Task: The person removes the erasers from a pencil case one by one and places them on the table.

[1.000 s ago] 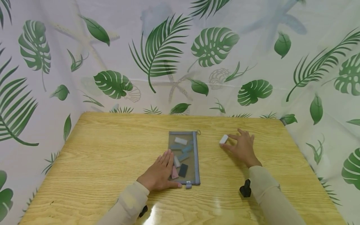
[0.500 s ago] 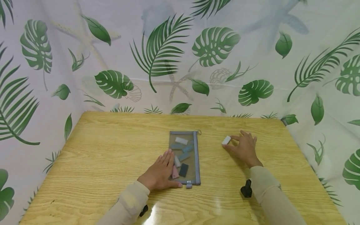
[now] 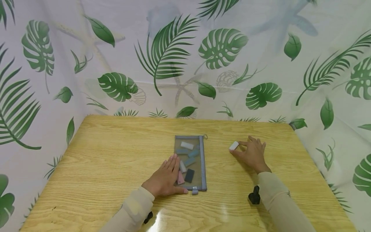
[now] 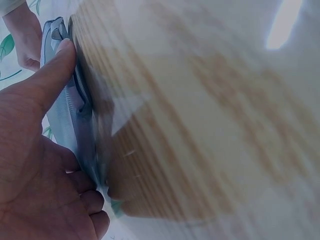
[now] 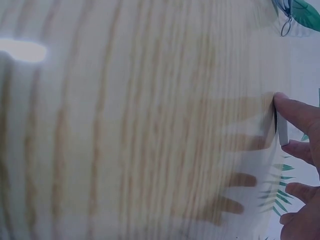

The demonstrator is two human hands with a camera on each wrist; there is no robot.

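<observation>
A see-through mesh pouch (image 3: 197,170) with a grey-blue border lies flat on the table, holding several small blocks: white, blue, a dark one (image 3: 189,176) and a pink one (image 3: 180,178). My left hand (image 3: 163,178) rests on its lower left edge, fingers straight and together, thumb along the bottom edge. To the right of the pouch, my right hand (image 3: 252,154) pinches a small white block (image 3: 233,145) between thumb and index finger, at the table surface. In the right wrist view the block (image 5: 283,129) stands between those two fingertips.
The wooden table (image 3: 116,145) reaches back to a white cloth (image 3: 174,93) printed with green leaves, which also hangs at both sides. A ring (image 3: 205,136) sticks out at the pouch's top right corner. Black mounts (image 3: 254,195) show by both wrists.
My right hand has shifted slightly to the right with the white block, mostly in the earlier half second. My left hand and the pouch have stayed in place.
</observation>
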